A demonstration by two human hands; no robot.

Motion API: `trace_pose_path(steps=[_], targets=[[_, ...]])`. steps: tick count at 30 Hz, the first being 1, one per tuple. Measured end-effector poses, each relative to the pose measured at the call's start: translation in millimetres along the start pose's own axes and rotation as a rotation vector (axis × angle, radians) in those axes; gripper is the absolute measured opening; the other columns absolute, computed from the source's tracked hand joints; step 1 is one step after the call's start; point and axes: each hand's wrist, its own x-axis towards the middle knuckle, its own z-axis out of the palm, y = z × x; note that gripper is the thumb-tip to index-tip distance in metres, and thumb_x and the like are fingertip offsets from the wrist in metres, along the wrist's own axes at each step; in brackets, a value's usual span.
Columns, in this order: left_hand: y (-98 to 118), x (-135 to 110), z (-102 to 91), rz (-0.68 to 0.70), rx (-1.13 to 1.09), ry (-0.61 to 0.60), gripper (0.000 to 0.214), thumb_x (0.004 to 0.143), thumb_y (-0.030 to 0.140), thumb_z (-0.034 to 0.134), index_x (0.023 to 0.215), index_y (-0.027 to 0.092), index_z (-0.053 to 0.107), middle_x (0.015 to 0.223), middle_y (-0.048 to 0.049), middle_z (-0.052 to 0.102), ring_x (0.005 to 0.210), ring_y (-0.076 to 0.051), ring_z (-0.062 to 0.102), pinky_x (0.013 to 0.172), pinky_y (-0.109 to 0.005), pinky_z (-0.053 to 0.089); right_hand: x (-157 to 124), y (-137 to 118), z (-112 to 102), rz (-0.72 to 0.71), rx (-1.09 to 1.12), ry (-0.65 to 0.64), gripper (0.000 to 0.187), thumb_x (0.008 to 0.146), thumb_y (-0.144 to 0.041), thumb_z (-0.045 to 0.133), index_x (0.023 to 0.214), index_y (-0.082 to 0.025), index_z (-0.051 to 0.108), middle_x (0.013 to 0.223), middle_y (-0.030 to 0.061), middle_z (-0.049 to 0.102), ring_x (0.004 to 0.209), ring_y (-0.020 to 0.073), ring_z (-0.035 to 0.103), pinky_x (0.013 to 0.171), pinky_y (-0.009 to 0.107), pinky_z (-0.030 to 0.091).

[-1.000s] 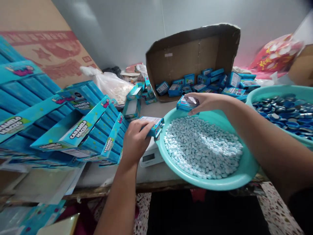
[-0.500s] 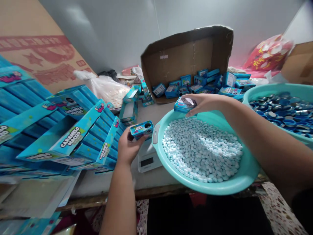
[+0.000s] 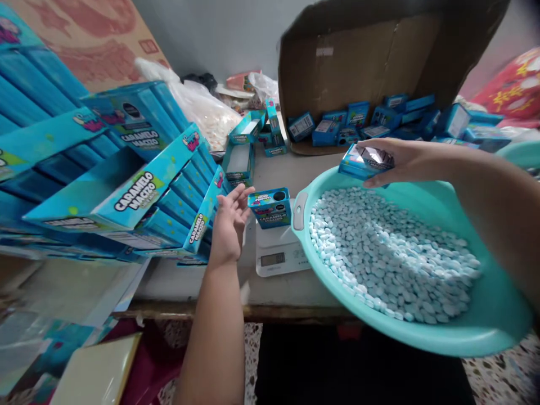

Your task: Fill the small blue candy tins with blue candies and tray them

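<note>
A small blue candy box (image 3: 270, 216) printed "Caramelo Macizo" stands upright on a white kitchen scale (image 3: 268, 270), whose display shows small digits. Just left of that box is my left hand (image 3: 228, 225), fingers spread and holding nothing. My right hand (image 3: 407, 160) grips another candy box (image 3: 352, 163) over the far rim of a turquoise basin (image 3: 422, 344); the box is tilted, and part of it is hidden by my fingers. Pale blue candies (image 3: 388, 259) fill much of the basin.
Display cartons (image 3: 139, 191) packed with blue boxes are stacked at left. Behind the basin, a cardboard box (image 3: 363, 62) holds several candy boxes. Partly empty display cartons (image 3: 238, 160) and a clear plastic bag (image 3: 206, 107) lie further back. A second turquoise basin (image 3: 521, 151) shows at right.
My left hand has let go of its candy box, which now stands on the scale. My right hand still holds the other box. The view has shifted left and down.
</note>
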Motion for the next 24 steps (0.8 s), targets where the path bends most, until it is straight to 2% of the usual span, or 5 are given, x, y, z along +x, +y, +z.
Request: trace_pose_path(steps=[4,7,11,17,24], targets=[[-2,1,-0.4,0.007,0.020,-0.037,0.084,0.089,0.082,0.032,0.137,0.016,0.053,0.143,-0.0177,0.057,0.135,-0.029,0.053,0.111,-0.043,0.045,6,5,6,0.019,-0.068,0.071,0.105,0.056,-0.072,0.078,0.150,-0.039,0.045,0.149,0.0097,0.039,0.126,0.0401,0.052,0.104,0.050,0.048],[-4,1,-1.3,0.013,0.019,-0.041,0.083,0.089,0.081,0.035,0.136,0.017,0.055,0.140,-0.0171,0.059,0.135,-0.030,0.054,0.113,-0.045,0.044,10,9,10,0.045,-0.074,0.134,0.115,0.056,-0.070,0.080,0.157,-0.034,0.037,0.152,0.0126,0.037,0.129,0.0418,0.049,0.109,0.051,0.044],[-7,0,-1.3,0.030,-0.018,-0.049,0.079,0.090,0.079,0.039,0.136,0.016,0.055,0.140,-0.0169,0.060,0.135,-0.031,0.054,0.113,-0.047,0.044,11,11,10,0.009,0.017,0.184,0.121,0.062,-0.067,0.079,0.162,-0.029,0.022,0.147,0.0151,0.048,0.122,0.0385,0.055,0.101,0.049,0.049],[-10,1,-1.5,0.026,-0.007,-0.062,0.078,0.091,0.078,0.035,0.136,0.018,0.055,0.142,-0.0158,0.059,0.133,-0.029,0.055,0.109,-0.044,0.047,5,1,8,0.042,0.215,0.214,0.106,0.066,-0.063,0.078,0.157,-0.033,0.034,0.142,0.0120,0.057,0.098,0.0292,0.065,0.081,0.042,0.055],[-7,-5,2.2,0.003,0.007,-0.072,0.071,0.092,0.075,0.040,0.133,0.019,0.058,0.132,-0.0134,0.066,0.123,-0.029,0.062,0.104,-0.045,0.050,4,-9,10,0.041,0.289,0.248,0.093,0.071,-0.056,0.077,0.152,-0.021,0.046,0.147,0.0137,0.054,0.127,0.0329,0.055,0.107,0.041,0.046]])
